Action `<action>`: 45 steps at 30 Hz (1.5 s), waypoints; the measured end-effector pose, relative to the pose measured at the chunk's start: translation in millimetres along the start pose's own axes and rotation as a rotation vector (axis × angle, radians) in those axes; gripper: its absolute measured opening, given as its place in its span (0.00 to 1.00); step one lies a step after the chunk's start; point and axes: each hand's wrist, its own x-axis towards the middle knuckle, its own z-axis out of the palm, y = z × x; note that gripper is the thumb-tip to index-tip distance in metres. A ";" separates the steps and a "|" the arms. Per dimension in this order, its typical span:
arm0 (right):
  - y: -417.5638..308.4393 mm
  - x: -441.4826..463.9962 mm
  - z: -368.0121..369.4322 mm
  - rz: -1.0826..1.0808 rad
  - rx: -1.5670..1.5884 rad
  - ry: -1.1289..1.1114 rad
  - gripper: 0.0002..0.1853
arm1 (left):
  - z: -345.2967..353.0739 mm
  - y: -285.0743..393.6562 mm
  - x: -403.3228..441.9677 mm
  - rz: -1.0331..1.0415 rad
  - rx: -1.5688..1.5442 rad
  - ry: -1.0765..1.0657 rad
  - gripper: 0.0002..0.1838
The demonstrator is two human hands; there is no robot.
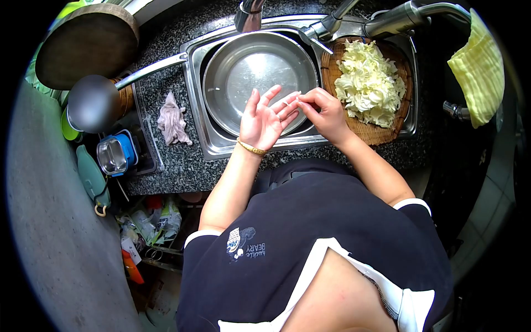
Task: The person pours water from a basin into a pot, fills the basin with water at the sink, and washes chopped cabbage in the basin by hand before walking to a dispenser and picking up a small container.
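Over the near edge of a metal pan (254,66) in the left sink basin, my left hand (264,123) is held palm up with its fingers spread, a gold bracelet on the wrist. My right hand (326,113) is pinched closed at the fingertips of the left; whatever small thing it holds is too small to name. Right of the pan, a woven basket (381,134) bears a heap of shredded cabbage (369,83). The pan looks to have water or a wet shine on its bottom.
A faucet (326,25) reaches over the sink rim. On the left lie a crumpled cloth (173,120), a blue-rimmed metal box (115,154) and a round wooden board (88,47). A yellow-green cloth (480,72) hangs at the right.
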 end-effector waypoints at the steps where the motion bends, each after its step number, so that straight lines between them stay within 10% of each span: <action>1: -1.7 1.2 0.2 -0.090 -0.085 0.012 0.04 | -0.3 -1.2 0.1 0.000 0.000 0.000 0.30; 12: -1.9 1.8 0.8 -0.208 -0.324 -0.111 0.06 | -1.2 -25.5 -4.9 0.109 0.250 -0.005 0.36; 22: 14.9 -0.7 -21.8 0.395 0.242 -0.040 0.07 | -11.5 -18.7 -7.8 0.096 0.060 0.079 0.31; 31: 11.5 -3.5 -12.9 0.317 0.284 -0.137 0.06 | -6.2 -20.9 -7.9 0.106 0.194 0.110 0.25; 37: -8.2 10.5 -68.8 0.151 0.161 0.165 0.03 | -41.0 -1.7 2.3 0.185 1.008 0.247 0.14; 40: -24.8 15.5 -103.0 -0.197 -0.011 0.435 0.04 | -66.5 35.5 9.5 0.788 2.228 0.374 0.10; 41: -26.6 15.3 -111.2 -0.279 -0.026 0.522 0.05 | -72.6 44.7 8.5 0.678 2.479 0.602 0.09; 43: -17.8 10.8 -129.4 -0.254 -0.009 0.612 0.05 | -86.1 69.1 10.9 0.625 2.729 0.769 0.09; 45: -13.1 5.2 -147.3 0.202 -0.642 0.315 0.06 | -109.7 89.4 17.3 0.529 2.890 0.827 0.08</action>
